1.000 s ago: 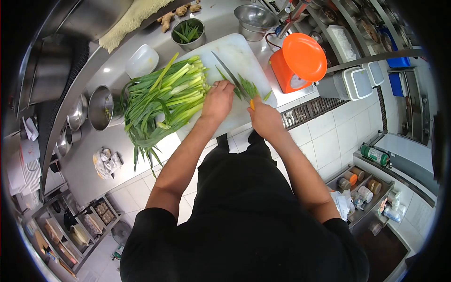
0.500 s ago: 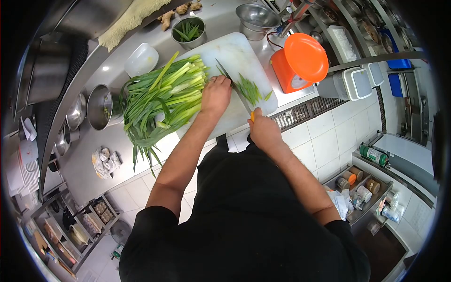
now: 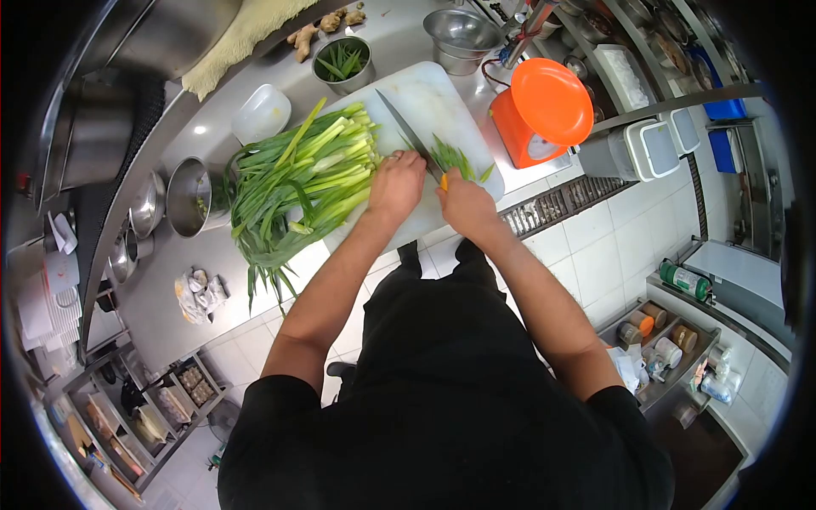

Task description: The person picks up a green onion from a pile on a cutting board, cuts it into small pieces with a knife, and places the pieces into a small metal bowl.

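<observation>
My right hand (image 3: 467,206) grips the orange handle of a long kitchen knife (image 3: 403,121), whose blade lies slantwise over the white cutting board (image 3: 433,89). Close along the blade's left side, my left hand (image 3: 398,184) presses down on the board with curled fingers. What lies under those fingers is hidden. A big heap of green onions (image 3: 310,174) covers the board's left part, its leaves hanging over the front edge. To the right of the knife is a small pile of slanted green onion pieces (image 3: 452,160).
Behind the board stand a metal pot (image 3: 342,66) of cut greens, ginger (image 3: 303,40) and a metal bowl (image 3: 463,32). An orange scale (image 3: 544,115) is at the right. Leftward are a white dish (image 3: 261,114), a steel pot (image 3: 189,197) and a crumpled cloth (image 3: 201,295).
The knife and my right hand have moved up and forward, so the tip reaches further across the board. My left hand stays close to the blade. The view has shifted slightly.
</observation>
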`<action>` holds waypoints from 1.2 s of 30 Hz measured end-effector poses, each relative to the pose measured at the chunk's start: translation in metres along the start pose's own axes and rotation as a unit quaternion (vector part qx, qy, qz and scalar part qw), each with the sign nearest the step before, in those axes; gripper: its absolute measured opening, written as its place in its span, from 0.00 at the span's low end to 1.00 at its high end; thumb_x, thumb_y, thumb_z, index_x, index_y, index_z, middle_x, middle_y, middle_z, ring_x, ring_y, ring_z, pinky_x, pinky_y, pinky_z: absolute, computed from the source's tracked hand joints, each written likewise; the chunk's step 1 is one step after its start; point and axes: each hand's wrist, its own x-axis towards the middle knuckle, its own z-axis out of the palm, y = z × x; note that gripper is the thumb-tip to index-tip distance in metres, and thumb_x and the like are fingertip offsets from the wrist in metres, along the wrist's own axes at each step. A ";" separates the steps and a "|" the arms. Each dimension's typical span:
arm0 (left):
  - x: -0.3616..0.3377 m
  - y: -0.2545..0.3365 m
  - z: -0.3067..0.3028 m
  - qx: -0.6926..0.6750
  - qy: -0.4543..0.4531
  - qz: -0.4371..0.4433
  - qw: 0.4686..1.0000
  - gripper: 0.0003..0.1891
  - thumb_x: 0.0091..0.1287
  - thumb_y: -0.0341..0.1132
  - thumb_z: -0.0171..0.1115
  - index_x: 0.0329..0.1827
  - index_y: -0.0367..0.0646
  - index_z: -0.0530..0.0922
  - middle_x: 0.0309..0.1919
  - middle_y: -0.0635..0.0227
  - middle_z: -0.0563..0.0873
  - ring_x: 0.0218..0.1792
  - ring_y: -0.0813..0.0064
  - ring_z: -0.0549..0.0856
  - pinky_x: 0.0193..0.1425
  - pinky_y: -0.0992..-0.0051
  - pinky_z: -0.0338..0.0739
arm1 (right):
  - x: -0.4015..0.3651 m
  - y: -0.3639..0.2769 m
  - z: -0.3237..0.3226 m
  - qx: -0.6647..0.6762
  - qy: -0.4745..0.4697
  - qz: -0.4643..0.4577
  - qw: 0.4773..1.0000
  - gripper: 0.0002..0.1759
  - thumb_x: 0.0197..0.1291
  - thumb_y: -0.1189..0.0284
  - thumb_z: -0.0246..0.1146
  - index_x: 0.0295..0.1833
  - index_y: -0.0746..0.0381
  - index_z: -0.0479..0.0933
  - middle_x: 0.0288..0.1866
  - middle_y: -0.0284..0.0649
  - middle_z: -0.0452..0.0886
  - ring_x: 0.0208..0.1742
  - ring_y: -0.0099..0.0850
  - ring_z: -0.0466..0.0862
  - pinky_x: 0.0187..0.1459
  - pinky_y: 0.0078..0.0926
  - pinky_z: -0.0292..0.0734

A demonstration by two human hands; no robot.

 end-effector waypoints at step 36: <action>0.019 -0.013 0.001 0.002 0.031 -0.063 0.998 0.05 0.67 0.29 0.71 0.43 0.40 0.87 0.45 0.60 0.89 0.51 0.52 0.87 0.58 0.54 0.84 | -0.004 -0.006 0.015 0.026 0.014 0.018 0.999 0.22 0.80 0.62 0.60 0.61 0.72 0.69 0.41 0.64 0.89 0.45 0.64 0.90 0.48 0.58 0.86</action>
